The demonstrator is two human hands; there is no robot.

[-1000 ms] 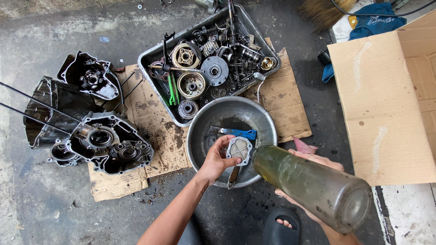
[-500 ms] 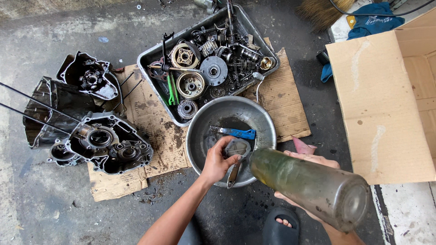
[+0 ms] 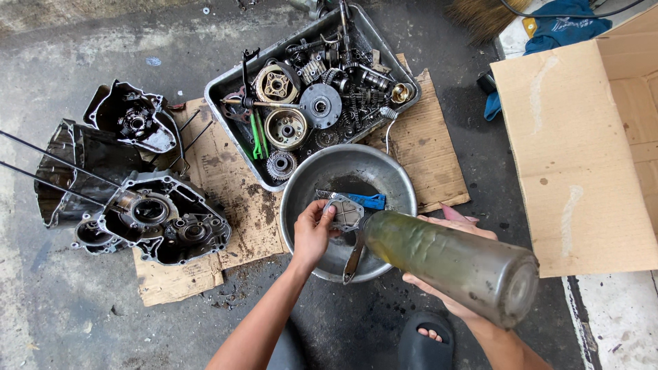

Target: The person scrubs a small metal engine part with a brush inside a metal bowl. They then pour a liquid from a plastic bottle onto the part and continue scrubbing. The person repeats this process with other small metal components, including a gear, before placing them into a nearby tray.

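Your left hand (image 3: 314, 233) grips a small flat metal cover plate (image 3: 345, 211), fingers closed on its edge, holding it over the round steel basin (image 3: 397, 185). Your right hand (image 3: 445, 291) is wrapped around a large greenish glass bottle (image 3: 449, 264), tilted with its neck pointing into the basin just beside the plate. Inside the basin lie a blue-handled tool (image 3: 367, 201) and what looks like dark liquid, hard to tell. Above the basin, touching its rim, sits a grey tray of gears (image 3: 226, 89). Left of the basin, on cardboard, rest engine case halves (image 3: 161, 219).
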